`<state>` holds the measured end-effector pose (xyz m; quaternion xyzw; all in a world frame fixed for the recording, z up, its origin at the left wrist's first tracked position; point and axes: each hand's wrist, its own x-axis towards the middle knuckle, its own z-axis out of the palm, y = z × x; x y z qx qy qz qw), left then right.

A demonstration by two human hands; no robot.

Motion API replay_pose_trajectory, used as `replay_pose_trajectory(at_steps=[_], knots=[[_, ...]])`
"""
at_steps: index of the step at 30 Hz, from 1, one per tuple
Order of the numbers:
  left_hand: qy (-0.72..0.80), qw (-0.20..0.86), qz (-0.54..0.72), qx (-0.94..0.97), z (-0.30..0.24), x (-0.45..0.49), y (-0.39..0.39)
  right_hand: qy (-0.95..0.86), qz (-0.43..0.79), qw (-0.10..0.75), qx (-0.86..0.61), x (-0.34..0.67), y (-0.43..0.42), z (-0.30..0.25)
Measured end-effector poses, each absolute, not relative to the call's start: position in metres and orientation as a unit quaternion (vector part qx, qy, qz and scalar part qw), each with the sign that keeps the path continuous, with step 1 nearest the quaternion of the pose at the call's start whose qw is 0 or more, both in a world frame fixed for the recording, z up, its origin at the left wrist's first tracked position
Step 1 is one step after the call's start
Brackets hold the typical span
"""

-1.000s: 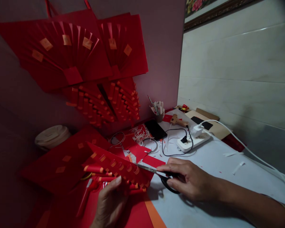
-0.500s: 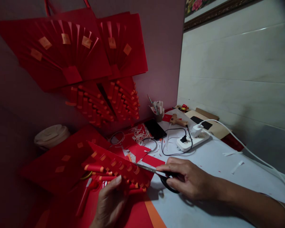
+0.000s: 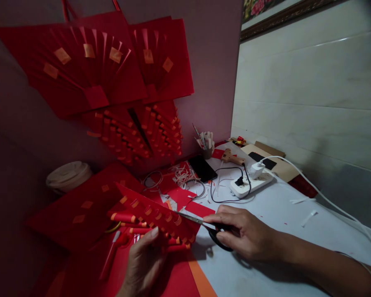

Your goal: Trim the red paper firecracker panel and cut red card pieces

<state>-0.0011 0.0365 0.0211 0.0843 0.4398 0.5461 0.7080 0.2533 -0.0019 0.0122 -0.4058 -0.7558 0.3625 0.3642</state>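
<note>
My right hand [image 3: 247,235] is closed round the black handles of a pair of scissors [image 3: 204,227]. Their blades point left into the edge of a red paper piece with orange tabs [image 3: 154,218]. My left hand [image 3: 144,264] grips that red paper piece from below, thumb up against its lower edge. Small red rolled tubes with orange bands [image 3: 123,218] hang along the piece.
Large red folded paper fans [image 3: 92,70] lean on the back wall. Red sheets [image 3: 80,210] lie at the left, beside a pale round roll [image 3: 68,175]. Behind are a black phone [image 3: 202,168], a glue gun [image 3: 231,156], a white power strip [image 3: 250,183] with cables, and a cup of sticks [image 3: 206,144].
Almost nothing differs; the view shifted slightly and both hands stay in place with the scissors at the paper's edge.
</note>
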Motion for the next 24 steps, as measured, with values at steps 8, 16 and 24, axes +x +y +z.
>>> replay_pose_trajectory(at_steps=[8, 16, 24], knots=[[0.432, 0.712, 0.547, 0.077, 0.0169, -0.0036, 0.0367, -0.751, 0.367, 0.370, -0.406, 0.2522, -0.0026, 0.0118], [0.452, 0.695, 0.556, 0.056, 0.0183, -0.0014, 0.0374, -0.751, 0.369, 0.365, -0.409, 0.2532, -0.0022, 0.0114], [0.458, 0.689, 0.559, 0.060, 0.0176, -0.0034, 0.0361, -0.744, 0.372, 0.376, -0.409, 0.2504, -0.0044, 0.0118]])
